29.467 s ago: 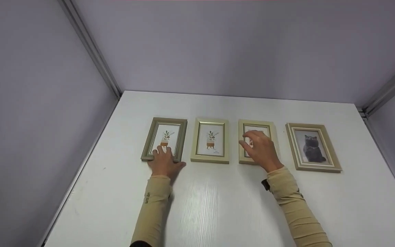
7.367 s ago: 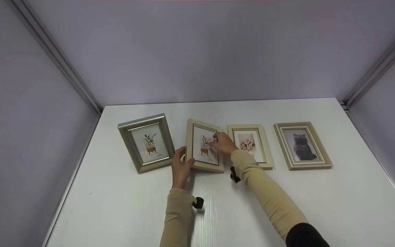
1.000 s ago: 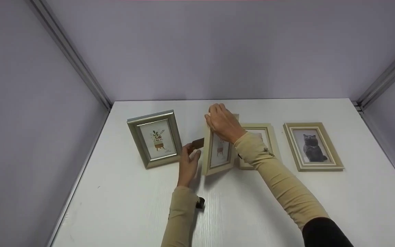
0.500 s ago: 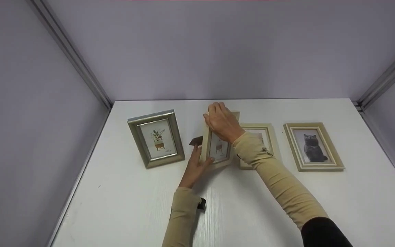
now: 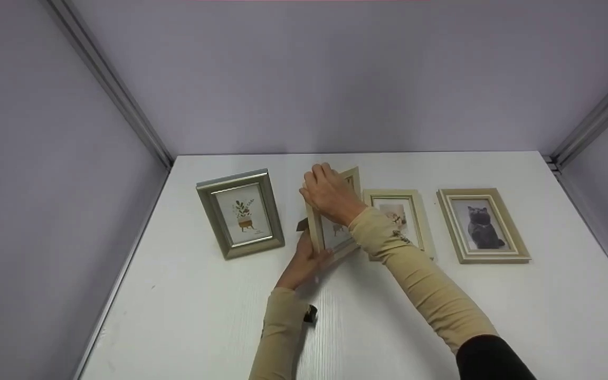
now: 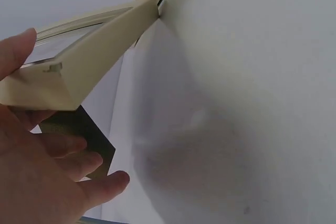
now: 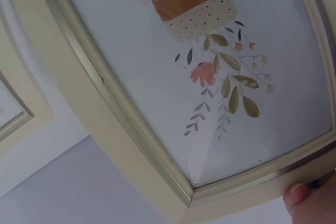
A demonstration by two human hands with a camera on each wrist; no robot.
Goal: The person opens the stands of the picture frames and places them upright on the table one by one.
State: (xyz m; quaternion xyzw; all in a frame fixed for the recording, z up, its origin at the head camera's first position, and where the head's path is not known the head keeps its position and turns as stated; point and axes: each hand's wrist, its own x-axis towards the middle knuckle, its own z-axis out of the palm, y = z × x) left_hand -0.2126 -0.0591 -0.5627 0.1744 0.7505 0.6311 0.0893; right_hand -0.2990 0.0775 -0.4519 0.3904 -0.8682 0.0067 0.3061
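A cream picture frame (image 5: 314, 232) with a potted-plant print is held tilted up off the white table in the head view. My right hand (image 5: 331, 194) grips its top edge and covers part of the print. Low on its left side, my left hand (image 5: 303, 265) holds the corner, thumb on the front and fingers behind. Behind the frame, a dark stand leg (image 6: 92, 137) sticks out beside the left fingers in the left wrist view. The right wrist view shows the plant print (image 7: 210, 77) close up, with a right fingertip at the frame's edge.
To the left a silver-gold frame (image 5: 222, 232) stands leaning back. On the right lie a cream frame (image 5: 424, 227) with a flower picture, partly behind the right sleeve, and a frame (image 5: 450, 232) with a grey cat. Grey walls (image 5: 304, 79) enclose the table (image 5: 193, 316).
Over the last second my left hand has moved from the stand leg to the frame's lower corner. Frame and right hand have shifted slightly left. Earlier, the silver-gold frame lay flat.
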